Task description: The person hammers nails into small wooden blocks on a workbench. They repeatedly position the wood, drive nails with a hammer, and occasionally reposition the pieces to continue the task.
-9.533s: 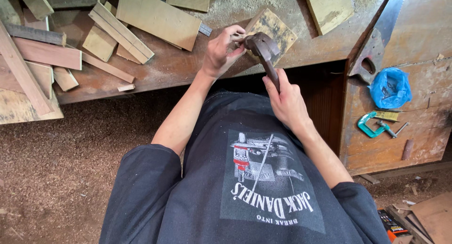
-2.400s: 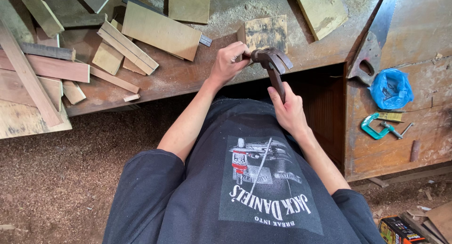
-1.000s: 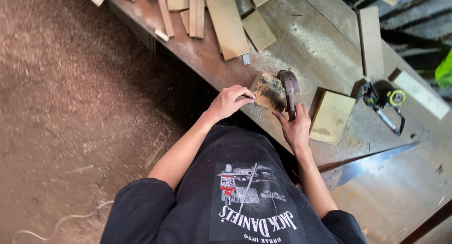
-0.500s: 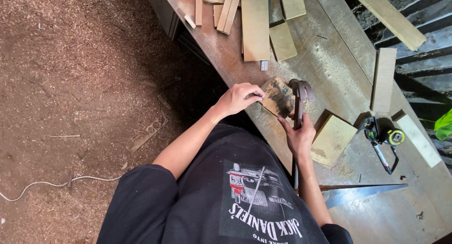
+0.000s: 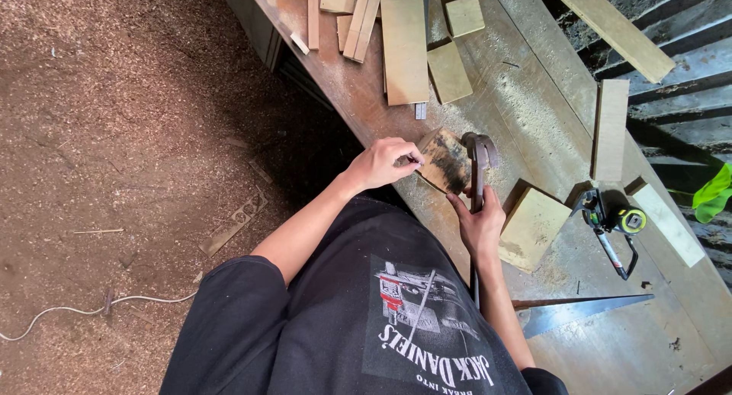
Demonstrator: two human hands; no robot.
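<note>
hammer [image 5: 479, 160]: dark dull metal | block [image 5: 445, 160]: rough scorched wood | workbench [image 5: 534, 105]: dusty matt wood

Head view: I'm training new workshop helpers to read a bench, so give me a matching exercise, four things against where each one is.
Things:
1. hammer
2. dark worn wood piece
3. handsaw blade
4. tape measure

Places:
a. under the left hand's fingertips
b. near the bench's right end, beside a clamp
c. gripped by the right hand
d. flat on the bench, past the right forearm

Pairs: 1-c, 2-a, 3-d, 4-b
</note>
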